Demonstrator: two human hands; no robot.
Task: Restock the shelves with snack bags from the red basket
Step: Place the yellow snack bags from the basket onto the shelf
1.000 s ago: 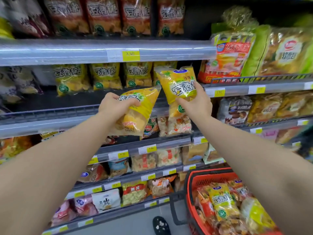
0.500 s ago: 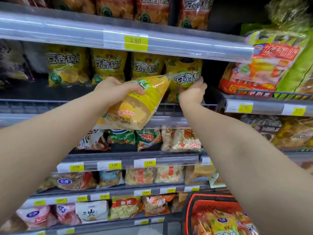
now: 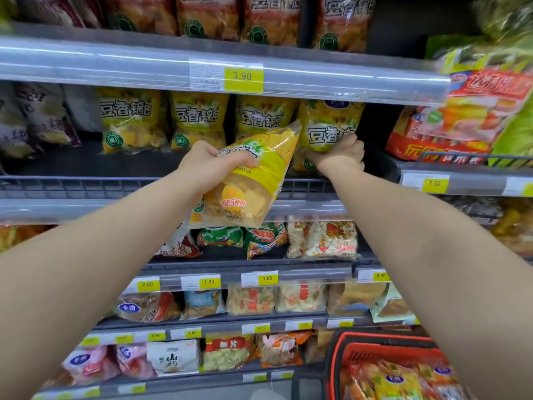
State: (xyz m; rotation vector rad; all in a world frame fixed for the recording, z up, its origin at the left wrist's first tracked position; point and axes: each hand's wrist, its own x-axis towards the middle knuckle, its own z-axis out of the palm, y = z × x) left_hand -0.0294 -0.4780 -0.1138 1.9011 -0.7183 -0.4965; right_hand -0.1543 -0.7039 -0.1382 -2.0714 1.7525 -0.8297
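At ten o'clock in my view, three yellow plastic snack bags with green seals [image 3: 131,119] stand upright in a row on the grey wire-fronted shelf [image 3: 86,187], under a clear price rail carrying a yellow 3.90 tag [image 3: 243,76]. Near the centre, my left hand [image 3: 209,166] has fingers and thumb clamped on the upper part of a yellow crinkled snack bag [image 3: 251,192]. This bag hangs tilted in the air in front of the shelf edge, its top corner pointing towards one o'clock. At one o'clock my right hand [image 3: 341,154] curls its fingers onto the lower part of a fourth yellow bag [image 3: 326,125], which stands at the right end of that row, just beside the tilted bag's corner. At five o'clock the red plastic basket [image 3: 375,350] sits low, holding yellow and orange snack bags [image 3: 398,381].
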